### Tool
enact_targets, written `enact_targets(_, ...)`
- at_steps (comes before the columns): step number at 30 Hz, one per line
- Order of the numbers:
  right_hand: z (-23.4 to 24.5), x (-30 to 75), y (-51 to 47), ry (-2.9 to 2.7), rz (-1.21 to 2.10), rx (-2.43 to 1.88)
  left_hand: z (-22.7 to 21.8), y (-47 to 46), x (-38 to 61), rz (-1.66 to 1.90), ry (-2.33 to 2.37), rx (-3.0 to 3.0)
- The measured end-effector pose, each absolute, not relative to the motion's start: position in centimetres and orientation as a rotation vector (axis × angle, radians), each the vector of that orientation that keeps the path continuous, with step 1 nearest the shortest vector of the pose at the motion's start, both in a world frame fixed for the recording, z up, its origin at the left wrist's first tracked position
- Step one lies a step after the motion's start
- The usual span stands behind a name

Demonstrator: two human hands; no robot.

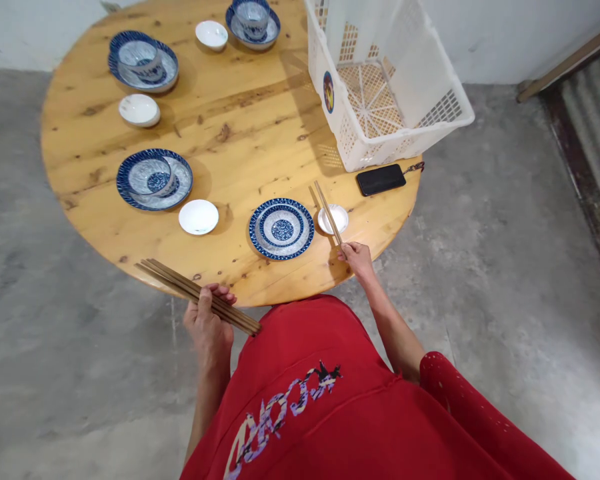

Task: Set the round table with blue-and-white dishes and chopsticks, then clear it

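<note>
My left hand [209,324] is closed around a bundle of several brown chopsticks [173,279], held at the table's near edge. Pinched by one end in my right hand [355,257] is a pair of chopsticks [327,207], lying over or just above a small white dish [338,221]; whether they touch it I cannot tell. Left of that dish sits a blue-patterned plate with a matching bowl [282,229] on it, seen from straight above. Another white dish [199,217] lies farther left, beyond the chopstick bundle.
A white plastic crate [353,143] stands at the back right, with a black phone [381,180] in front. Along the left and far side of the round wooden table [240,160] are blue plates with bowls [155,180], [145,63], [253,23] and white dishes [139,110], [211,35].
</note>
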State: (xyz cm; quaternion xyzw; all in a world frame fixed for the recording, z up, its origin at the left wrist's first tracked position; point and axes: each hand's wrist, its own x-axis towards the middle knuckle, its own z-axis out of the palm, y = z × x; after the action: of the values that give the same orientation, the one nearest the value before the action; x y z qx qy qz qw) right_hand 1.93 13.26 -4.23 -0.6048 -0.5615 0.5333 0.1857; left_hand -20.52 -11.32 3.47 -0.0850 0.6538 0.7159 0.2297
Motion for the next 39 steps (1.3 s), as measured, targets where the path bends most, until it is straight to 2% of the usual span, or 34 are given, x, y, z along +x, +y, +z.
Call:
enact_targets(2,-3.8,2.2,13.4,-1.704,1.371,-1.716,3.4,-11.3,-20.6,1.97,1.797,-0.215)
enact_targets(6,-1.6,2.4,13.4,-1.884,0.898,-1.698,3.5,-11.1,-20.6,1.963,1.781,-0.16)
enact_targets(8,0.4,1.7,12.8,-1.893,0.808,-1.606,3.9,-10.5,-20.5,1.953,1.767,-0.138)
enact_targets(14,6.9,-4.1,8.1,-2.123,1.271,-0.987,6.0,-6.4,-19.9,1.969,1.509,-0.09)
enact_targets(19,7.9,-7.1,4.9,-2.433,1.364,-0.671,7.1,-3.4,-18.3,1.962,1.214,-0.08)
enact_targets(25,5.8,-6.7,4.9,-2.385,1.452,-0.781,6.7,-3.1,-17.2,2.036,1.021,-0.162)
enact_targets(34,5.2,-7.1,5.4,-1.995,2.218,-0.717,6.3,-3.8,-16.0,2.086,1.061,-0.253)
enact_targets(39,4.7,-7.1,5.1,-1.944,2.374,-0.743,5.6,-4.4,-15.4,2.118,1.065,-0.365)
